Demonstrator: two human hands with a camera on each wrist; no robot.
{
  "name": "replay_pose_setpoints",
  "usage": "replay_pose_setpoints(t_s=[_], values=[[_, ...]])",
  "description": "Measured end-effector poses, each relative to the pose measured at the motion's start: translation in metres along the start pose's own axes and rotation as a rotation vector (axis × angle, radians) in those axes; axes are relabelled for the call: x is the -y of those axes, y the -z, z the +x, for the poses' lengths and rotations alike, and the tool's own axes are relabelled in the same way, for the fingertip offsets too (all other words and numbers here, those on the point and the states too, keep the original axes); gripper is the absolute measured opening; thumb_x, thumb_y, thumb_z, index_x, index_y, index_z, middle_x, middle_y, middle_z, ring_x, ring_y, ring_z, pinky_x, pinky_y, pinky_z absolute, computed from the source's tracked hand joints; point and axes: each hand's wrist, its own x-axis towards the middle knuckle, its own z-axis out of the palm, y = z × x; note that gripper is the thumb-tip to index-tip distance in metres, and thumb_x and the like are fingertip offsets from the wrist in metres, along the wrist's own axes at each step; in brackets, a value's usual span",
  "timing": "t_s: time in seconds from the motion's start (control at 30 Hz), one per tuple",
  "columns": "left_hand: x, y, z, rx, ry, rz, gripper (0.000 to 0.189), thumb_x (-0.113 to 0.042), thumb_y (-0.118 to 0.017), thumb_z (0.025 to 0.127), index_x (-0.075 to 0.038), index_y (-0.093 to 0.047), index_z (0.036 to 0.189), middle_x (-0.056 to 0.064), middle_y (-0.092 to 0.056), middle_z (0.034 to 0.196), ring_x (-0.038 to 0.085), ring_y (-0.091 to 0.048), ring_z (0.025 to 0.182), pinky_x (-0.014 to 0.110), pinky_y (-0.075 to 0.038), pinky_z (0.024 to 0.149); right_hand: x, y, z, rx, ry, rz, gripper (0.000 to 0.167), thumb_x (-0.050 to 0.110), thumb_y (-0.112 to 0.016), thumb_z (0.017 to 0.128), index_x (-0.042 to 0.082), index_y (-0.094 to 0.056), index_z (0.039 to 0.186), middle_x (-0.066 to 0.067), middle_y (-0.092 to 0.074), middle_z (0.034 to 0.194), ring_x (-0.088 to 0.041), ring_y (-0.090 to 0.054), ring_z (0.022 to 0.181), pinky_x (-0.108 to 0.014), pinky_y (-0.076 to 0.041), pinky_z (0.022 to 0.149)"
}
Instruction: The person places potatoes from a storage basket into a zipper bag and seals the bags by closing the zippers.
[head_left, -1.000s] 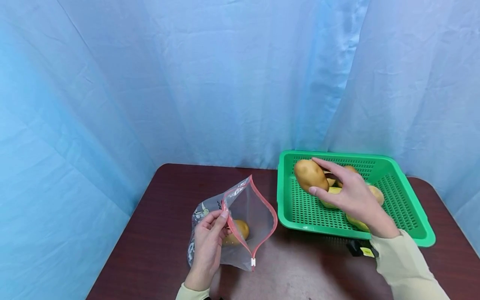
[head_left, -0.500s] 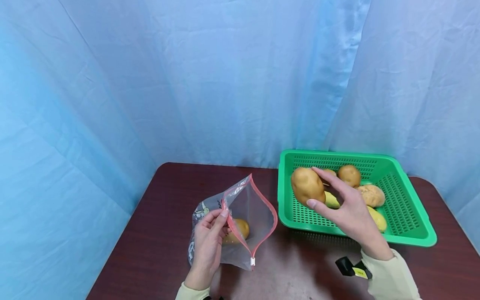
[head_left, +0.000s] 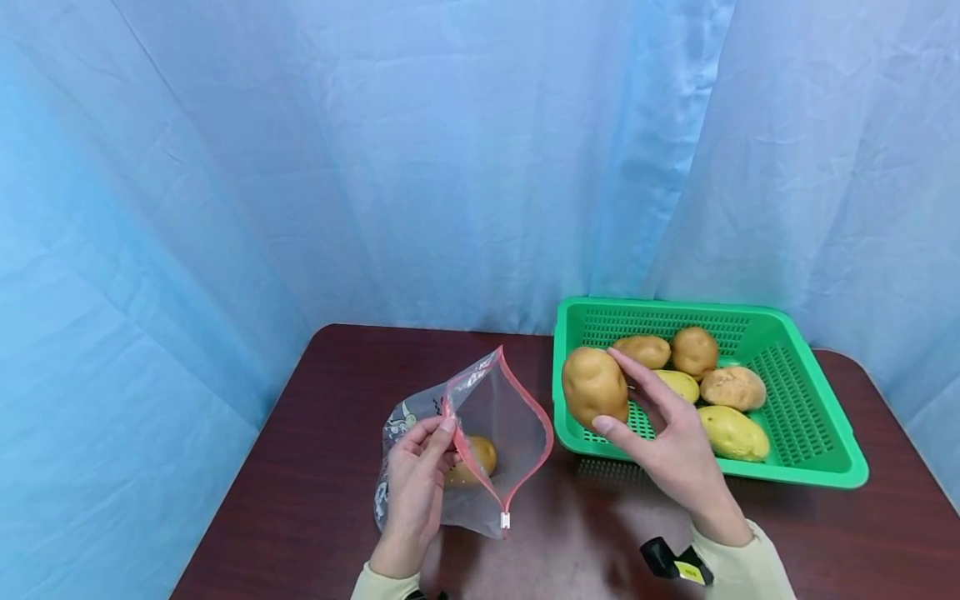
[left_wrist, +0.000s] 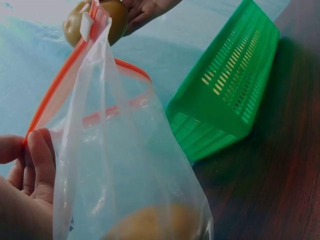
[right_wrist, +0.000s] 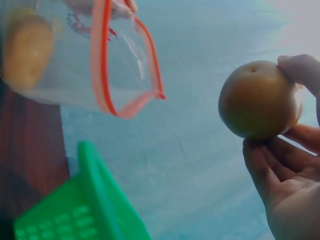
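Note:
My left hand (head_left: 417, 492) pinches the red-edged rim of a clear zip bag (head_left: 517, 433) between thumb and fingers. The bag's mouth gapes toward the right, and a white slider (head_left: 505, 521) sits at its lower corner. Inside the bag lies one potato (right_wrist: 29, 50). My right hand (head_left: 675, 446) grips a brown potato (head_left: 595, 387) between thumb and fingertips, held above the basket's near left corner and apart from the bag. In the left wrist view that held potato (left_wrist: 116, 20) shows partly behind the bag's top.
A green perforated basket (head_left: 825, 417) stands on the right of the dark wooden table (head_left: 330, 417). In it lie several potatoes, among them a yellow potato (head_left: 735, 433) and a pale rough potato (head_left: 733, 388). A blue curtain (head_left: 450, 167) hangs behind the table.
My right hand has brought the potato left and toward me from over the basket, uncovering the other potatoes there. The left hand and the bag have stayed nearly still.

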Motion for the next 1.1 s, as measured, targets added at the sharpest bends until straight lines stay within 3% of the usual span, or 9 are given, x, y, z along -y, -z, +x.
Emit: replay_pose_setpoints(t_s=[0.23, 0.47, 0.67, 0.9, 1.1], values=[[0.0, -0.002, 0.0, -0.003, 0.002, 0.01, 0.006, -0.007, -0.067, 0.1, -0.002, -0.071, 0.101, 0.004, -0.071, 0.081, 0.012, -0.065, 0.069, 0.022, -0.057, 0.064, -0.009, -0.021, -0.002, 0.024, 0.046, 0.038, 0.078, -0.01, -0.078, 0.085, 0.016, -0.051, 0.153, -0.003, -0.056, 0.15, -0.013, -0.058, 0.127, -0.021, -0.046, 0.106], [0.0, -0.003, 0.0, 0.001, 0.003, -0.002, 0.005, -0.006, -0.067, 0.1, -0.003, -0.07, 0.1, 0.003, -0.07, 0.08, 0.011, -0.065, 0.068, 0.022, -0.057, 0.064, -0.015, -0.047, -0.002, 0.052, 0.082, 0.009, 0.078, -0.003, -0.084, 0.083, 0.015, -0.053, 0.152, -0.002, -0.057, 0.149, -0.01, -0.057, 0.129, -0.022, -0.048, 0.104], [-0.001, -0.005, 0.001, -0.001, 0.009, -0.007, 0.005, -0.006, -0.068, 0.1, -0.001, -0.069, 0.1, 0.003, -0.069, 0.08, 0.011, -0.065, 0.068, 0.022, -0.057, 0.064, -0.018, -0.068, 0.0, 0.101, 0.154, -0.101, 0.076, 0.008, -0.087, 0.084, 0.016, -0.053, 0.151, -0.002, -0.057, 0.149, -0.014, -0.06, 0.125, -0.026, -0.054, 0.097], [-0.006, -0.006, 0.005, -0.014, 0.027, 0.045, 0.026, -0.015, -0.073, 0.099, 0.007, -0.067, 0.11, 0.004, -0.069, 0.086, 0.011, -0.064, 0.073, 0.021, -0.057, 0.068, -0.022, -0.087, 0.008, 0.137, 0.188, -0.264, 0.075, 0.022, -0.087, 0.085, 0.014, -0.053, 0.151, -0.002, -0.056, 0.15, -0.021, -0.059, 0.128, -0.047, -0.056, 0.096], [-0.011, -0.01, 0.012, 0.006, 0.019, 0.046, 0.023, -0.017, -0.072, 0.1, 0.003, -0.067, 0.11, 0.005, -0.069, 0.09, 0.012, -0.064, 0.075, 0.022, -0.057, 0.071, -0.025, -0.094, 0.022, 0.157, 0.185, -0.355, 0.074, 0.029, -0.087, 0.085, 0.008, -0.055, 0.148, -0.009, -0.058, 0.147, -0.027, -0.06, 0.129, -0.046, -0.056, 0.098]])
